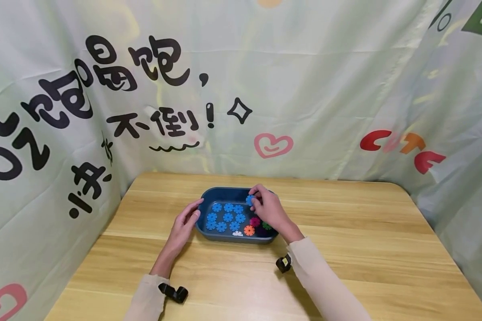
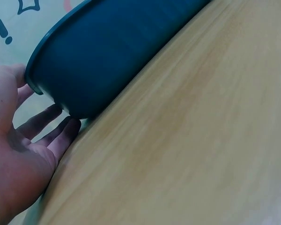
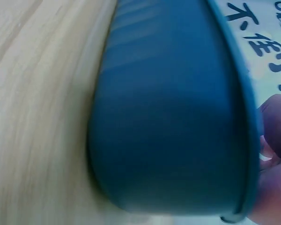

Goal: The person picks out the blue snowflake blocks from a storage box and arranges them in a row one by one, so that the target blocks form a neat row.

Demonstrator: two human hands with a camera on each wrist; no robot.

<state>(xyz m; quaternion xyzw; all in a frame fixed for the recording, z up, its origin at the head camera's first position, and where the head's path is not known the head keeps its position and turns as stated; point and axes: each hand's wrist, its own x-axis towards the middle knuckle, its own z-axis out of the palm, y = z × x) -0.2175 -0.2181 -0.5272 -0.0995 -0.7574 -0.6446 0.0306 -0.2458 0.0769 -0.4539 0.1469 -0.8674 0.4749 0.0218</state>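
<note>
A dark blue rectangular tray [image 1: 238, 240] with rounded corners sits on the table. Inside lie several blue notched plastic snowflake discs [image 1: 228, 217], spread over the left and middle of its floor. My right hand [image 1: 268, 208], above the tray's back right corner, pinches one blue snowflake disc [image 1: 250, 200] between thumb and fingers. At the tray's left end my left hand [image 1: 181, 225] rests with fingers loosely extended, fingertips against the outer wall [image 2: 98, 61]. From the right wrist, the tray's side [image 3: 168, 112] hides most of the right hand [image 3: 276, 164] and the pinched disc.
Along the tray's near right lie an orange disc [image 1: 249, 230], a magenta disc [image 1: 255, 221], a green disc [image 1: 267, 226] and a partly hidden white disc [image 1: 237, 233]. The wooden table [image 1: 345, 249] meets a printed curtain [image 1: 313, 98] behind.
</note>
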